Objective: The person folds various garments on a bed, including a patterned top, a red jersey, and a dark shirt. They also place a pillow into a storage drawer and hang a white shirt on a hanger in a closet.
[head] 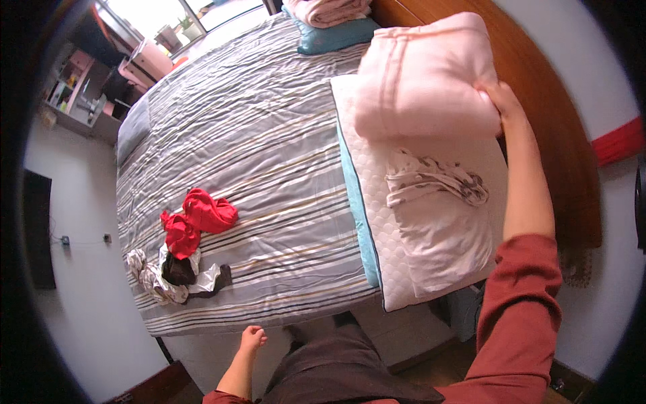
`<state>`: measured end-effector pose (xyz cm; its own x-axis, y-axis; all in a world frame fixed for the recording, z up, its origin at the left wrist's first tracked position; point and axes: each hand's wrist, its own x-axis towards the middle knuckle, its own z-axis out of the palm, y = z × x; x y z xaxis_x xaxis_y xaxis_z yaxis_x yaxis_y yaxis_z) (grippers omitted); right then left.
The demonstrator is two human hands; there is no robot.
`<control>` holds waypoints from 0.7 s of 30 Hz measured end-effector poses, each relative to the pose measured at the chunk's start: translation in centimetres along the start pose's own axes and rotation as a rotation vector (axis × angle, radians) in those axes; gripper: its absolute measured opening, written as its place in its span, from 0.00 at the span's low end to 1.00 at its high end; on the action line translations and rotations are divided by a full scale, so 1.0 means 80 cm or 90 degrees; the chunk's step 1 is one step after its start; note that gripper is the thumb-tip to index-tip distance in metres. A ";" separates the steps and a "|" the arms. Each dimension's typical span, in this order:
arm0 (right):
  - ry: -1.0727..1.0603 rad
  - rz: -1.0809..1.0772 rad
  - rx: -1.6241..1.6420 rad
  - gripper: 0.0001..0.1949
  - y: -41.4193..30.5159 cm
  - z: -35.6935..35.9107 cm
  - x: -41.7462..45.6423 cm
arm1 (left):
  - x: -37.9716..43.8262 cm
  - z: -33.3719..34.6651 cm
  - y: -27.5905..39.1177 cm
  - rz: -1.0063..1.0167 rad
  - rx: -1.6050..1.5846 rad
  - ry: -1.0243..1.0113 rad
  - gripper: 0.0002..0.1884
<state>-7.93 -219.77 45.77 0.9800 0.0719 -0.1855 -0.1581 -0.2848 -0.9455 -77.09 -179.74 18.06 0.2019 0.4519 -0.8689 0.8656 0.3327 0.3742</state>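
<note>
My right hand (494,101) grips the right edge of a folded pink blanket (434,86), held over the head end of the bed. Beneath it lies a white quilted pillow (376,212) with dark piping, on top of a light-blue item (356,212). A crumpled pale garment with a patterned part (439,222) rests on the pillow. My left hand (254,337) hangs by the near edge of the bed, fingers curled, with nothing visible in it.
Red cloth (189,222) and crumpled white and dark clothes (176,275) lie on the striped bedsheet (282,177). A teal pillow (333,35) bears another folded pink blanket (328,10). The wooden headboard (550,126) borders the right side. A pink suitcase (149,60) stands beyond the bed.
</note>
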 end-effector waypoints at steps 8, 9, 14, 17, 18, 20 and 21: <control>-0.070 -0.043 0.210 0.26 -0.014 -0.004 -0.207 | -0.029 0.098 0.108 0.124 0.017 -0.227 0.19; -0.081 -0.046 0.236 0.28 -0.028 0.015 -0.235 | -0.039 0.121 0.140 0.132 -0.033 -0.293 0.21; -0.127 -0.009 0.274 0.32 -0.049 0.056 -0.300 | -0.185 0.190 0.320 0.159 -0.376 -0.598 0.40; -0.416 0.014 0.143 0.33 -0.043 0.091 -0.284 | -0.230 0.169 0.333 0.198 -0.447 -0.550 0.40; -0.398 0.007 0.128 0.30 -0.055 0.120 -0.299 | -0.210 0.161 0.328 0.196 -0.450 -0.550 0.40; -0.411 0.057 0.089 0.29 -0.029 0.145 -0.308 | -0.184 0.127 0.305 0.203 -0.452 -0.518 0.40; -0.423 0.076 0.057 0.29 -0.016 0.154 -0.315 | -0.173 0.111 0.297 0.207 -0.446 -0.506 0.40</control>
<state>-33.88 -209.44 48.34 0.6775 0.6252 -0.3875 -0.2973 -0.2491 -0.9217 -55.25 -185.39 36.09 0.8267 0.0269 -0.5620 0.3170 0.8030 0.5048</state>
